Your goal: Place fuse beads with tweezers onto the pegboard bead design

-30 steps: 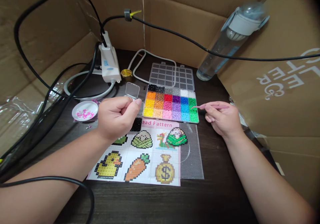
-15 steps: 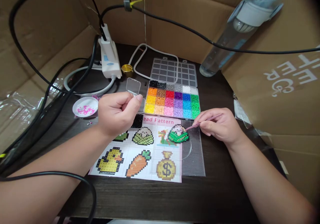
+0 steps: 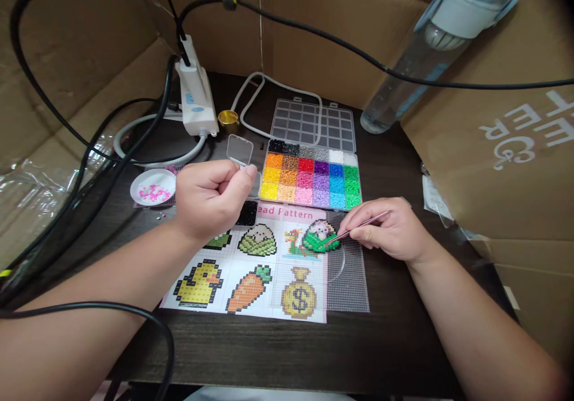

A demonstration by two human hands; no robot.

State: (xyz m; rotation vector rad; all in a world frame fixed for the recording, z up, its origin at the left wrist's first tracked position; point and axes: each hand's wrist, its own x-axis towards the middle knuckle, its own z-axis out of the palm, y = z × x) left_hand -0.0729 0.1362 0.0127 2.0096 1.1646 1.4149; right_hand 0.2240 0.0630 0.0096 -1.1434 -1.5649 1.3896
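Observation:
My right hand (image 3: pixel 391 232) pinches pink tweezers (image 3: pixel 359 226) whose tip rests on the green bead figure (image 3: pixel 319 237) laid on a clear pegboard (image 3: pixel 347 269). The pegboard overlaps a bead pattern sheet (image 3: pixel 251 269) showing a duck, a carrot and a money bag. My left hand (image 3: pixel 210 196) is curled in a fist over the sheet's upper left, beside a small clear box (image 3: pixel 240 150) with its lid up; whether the fingers grip it is hidden. Behind the sheet lies an open bead case (image 3: pixel 314 177) with many coloured compartments.
A white dish (image 3: pixel 153 187) of pink beads sits at the left. A white power adapter (image 3: pixel 195 105), a gold cap (image 3: pixel 228 118) and black cables (image 3: pixel 89 150) crowd the back left. A water bottle (image 3: pixel 421 48) leans on cardboard walls (image 3: pixel 493 120) at the right.
My right hand has brought the tweezers from the green compartment of the bead case down to the green bead figure on the pegboard. My left hand has stayed put.

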